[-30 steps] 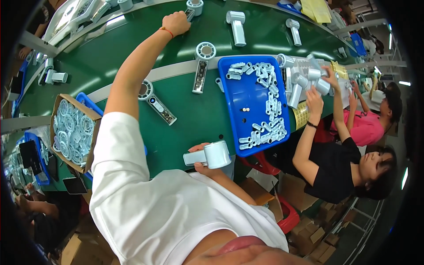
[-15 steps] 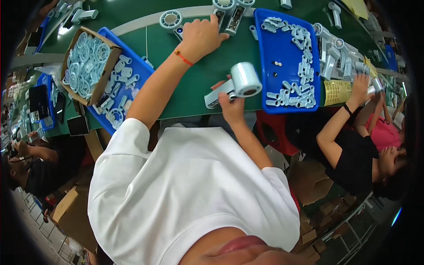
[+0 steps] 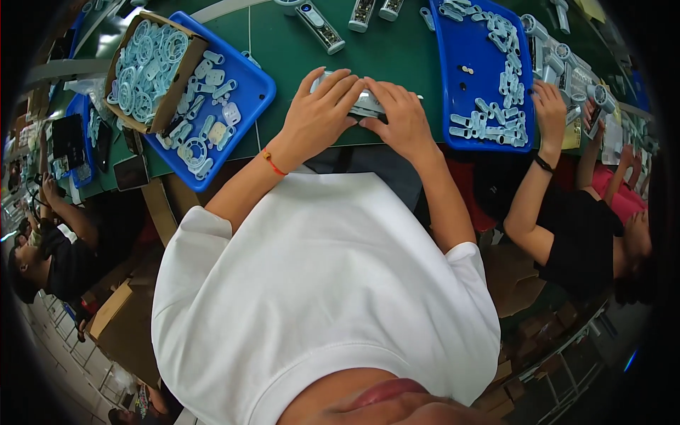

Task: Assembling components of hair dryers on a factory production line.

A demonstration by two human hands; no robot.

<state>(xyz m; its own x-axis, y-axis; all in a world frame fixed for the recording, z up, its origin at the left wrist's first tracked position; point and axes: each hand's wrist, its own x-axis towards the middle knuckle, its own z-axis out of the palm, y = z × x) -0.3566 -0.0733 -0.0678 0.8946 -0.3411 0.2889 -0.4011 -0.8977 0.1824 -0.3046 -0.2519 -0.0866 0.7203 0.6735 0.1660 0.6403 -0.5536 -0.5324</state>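
Close to the table's near edge, my left hand (image 3: pixel 319 110) and my right hand (image 3: pixel 402 119) are closed from both sides around a pale handheld fan (image 3: pixel 367 106). Fingers of both hands curl over its top, with the thumbs on the near side. Only its middle shows between the hands; the rest is hidden. Beyond my hands lies a fan unit with an open handle (image 3: pixel 320 28), its inner parts exposed. Two more open handles (image 3: pixel 361 15) stand farther off, cut by the picture's upper edge.
A blue tray (image 3: pixel 263 88) on the left holds loose pale parts and a cardboard box (image 3: pixel 185 71) full of rings. To the right, another blue tray (image 3: pixel 485 92) carries small pale clips. A co-worker's hand (image 3: pixel 549 113) is beyond it, near more fan units (image 3: pixel 567 67).
My left hand has come back from the units at the far side and joined my right hand on the fan. The view has shifted, so the far units sit higher in the picture.
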